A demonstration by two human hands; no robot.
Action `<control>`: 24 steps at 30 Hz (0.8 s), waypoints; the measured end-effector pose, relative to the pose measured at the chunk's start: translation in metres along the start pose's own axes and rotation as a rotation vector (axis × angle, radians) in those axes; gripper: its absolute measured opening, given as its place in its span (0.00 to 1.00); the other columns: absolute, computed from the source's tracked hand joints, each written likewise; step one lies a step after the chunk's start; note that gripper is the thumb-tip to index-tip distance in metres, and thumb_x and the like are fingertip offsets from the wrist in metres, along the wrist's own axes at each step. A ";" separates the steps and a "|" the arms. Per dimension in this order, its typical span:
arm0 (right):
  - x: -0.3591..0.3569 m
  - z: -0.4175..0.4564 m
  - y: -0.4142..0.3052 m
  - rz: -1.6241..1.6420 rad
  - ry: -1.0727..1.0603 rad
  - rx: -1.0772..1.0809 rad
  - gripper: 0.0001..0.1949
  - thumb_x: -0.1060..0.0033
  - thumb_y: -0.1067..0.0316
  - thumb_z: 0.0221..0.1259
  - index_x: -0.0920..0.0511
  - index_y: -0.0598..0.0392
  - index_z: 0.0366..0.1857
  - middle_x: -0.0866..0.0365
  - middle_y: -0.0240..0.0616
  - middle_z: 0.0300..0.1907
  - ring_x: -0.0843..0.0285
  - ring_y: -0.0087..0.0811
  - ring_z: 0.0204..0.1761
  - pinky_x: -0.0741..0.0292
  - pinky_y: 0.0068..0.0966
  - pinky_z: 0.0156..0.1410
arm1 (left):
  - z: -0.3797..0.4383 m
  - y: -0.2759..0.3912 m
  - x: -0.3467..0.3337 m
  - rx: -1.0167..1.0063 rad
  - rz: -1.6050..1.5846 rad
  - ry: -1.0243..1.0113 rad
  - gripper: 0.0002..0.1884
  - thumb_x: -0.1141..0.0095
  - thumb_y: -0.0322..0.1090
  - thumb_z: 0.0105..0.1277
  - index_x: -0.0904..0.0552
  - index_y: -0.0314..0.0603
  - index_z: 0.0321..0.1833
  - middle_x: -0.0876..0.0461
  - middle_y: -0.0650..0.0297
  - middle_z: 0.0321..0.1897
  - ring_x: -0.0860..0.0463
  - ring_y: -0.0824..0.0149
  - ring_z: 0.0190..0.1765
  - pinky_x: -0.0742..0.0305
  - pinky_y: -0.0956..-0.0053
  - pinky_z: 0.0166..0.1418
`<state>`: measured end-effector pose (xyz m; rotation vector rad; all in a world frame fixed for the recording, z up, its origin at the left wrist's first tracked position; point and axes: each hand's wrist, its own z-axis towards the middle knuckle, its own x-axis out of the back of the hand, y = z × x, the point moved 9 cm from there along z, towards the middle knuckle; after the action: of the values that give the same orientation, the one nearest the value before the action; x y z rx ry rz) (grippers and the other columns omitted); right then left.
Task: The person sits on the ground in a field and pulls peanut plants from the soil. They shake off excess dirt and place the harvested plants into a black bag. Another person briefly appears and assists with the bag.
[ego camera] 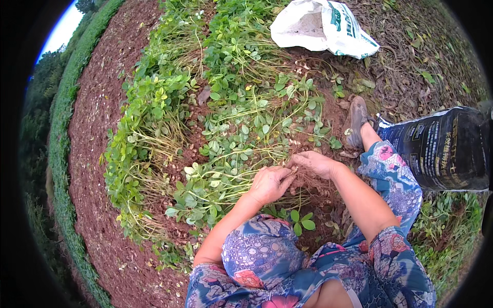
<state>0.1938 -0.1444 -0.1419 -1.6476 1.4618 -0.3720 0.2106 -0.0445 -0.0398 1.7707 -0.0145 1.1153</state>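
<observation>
Pulled peanut plants (231, 154) lie before me, their leafy tops to the left and their roots to the right. My left hand (271, 183) is closed at the root end of a plant, thumb and fingers pinching around the stem base. Against it, my right hand (310, 161) bends its fingers in at the same roots, fingertips almost meeting the left. What sits between the right fingertips is too small and covered to make out. Thin brown peanut roots (314, 188) with soil on them hang just below the right hand.
A white woven sack (304, 27) lies with its mouth open at the top. To the right stands a dark printed bag (435, 150), beside my shoe (357, 119). More uprooted plants (154, 142) form rows at left, bordering bare reddish soil (96, 154). Dry plant litter (420, 69) covers the upper right.
</observation>
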 end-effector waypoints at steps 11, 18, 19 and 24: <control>0.067 -0.012 0.020 0.766 0.498 0.121 0.12 0.49 0.55 0.66 0.27 0.50 0.28 0.30 0.28 0.21 0.27 0.24 0.27 0.28 0.23 0.31 | -0.034 -0.092 -0.040 0.767 -1.068 0.164 0.13 0.52 0.38 0.73 0.20 0.35 0.42 0.19 0.63 0.24 0.21 0.74 0.26 0.30 0.77 0.29; -0.020 -0.036 -0.034 -0.660 0.444 0.159 0.25 0.44 0.40 0.61 0.26 0.59 0.29 0.21 0.46 0.25 0.19 0.43 0.32 0.25 0.36 0.38 | -0.028 -0.085 -0.041 0.882 -1.203 0.187 0.11 0.51 0.38 0.73 0.22 0.37 0.45 0.18 0.66 0.29 0.27 0.77 0.22 0.37 0.82 0.21; -0.030 -0.036 -0.042 -0.889 0.487 0.183 0.27 0.44 0.39 0.61 0.26 0.60 0.30 0.19 0.51 0.27 0.19 0.48 0.35 0.24 0.38 0.41 | -0.025 -0.085 -0.042 0.857 -1.175 0.183 0.11 0.50 0.39 0.73 0.22 0.37 0.45 0.18 0.65 0.30 0.26 0.76 0.22 0.36 0.81 0.21; -0.064 -0.039 -0.058 -1.009 0.346 0.402 0.15 0.41 0.53 0.59 0.24 0.56 0.29 0.19 0.46 0.27 0.20 0.49 0.31 0.24 0.40 0.37 | -0.020 -0.100 -0.016 0.610 -0.569 0.276 0.14 0.48 0.38 0.72 0.19 0.31 0.40 0.18 0.64 0.29 0.26 0.77 0.30 0.28 0.79 0.35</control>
<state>0.1865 -0.1065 -0.0550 -1.9146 0.5810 -1.4563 0.2347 0.0130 -0.1225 1.9308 1.0273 0.9756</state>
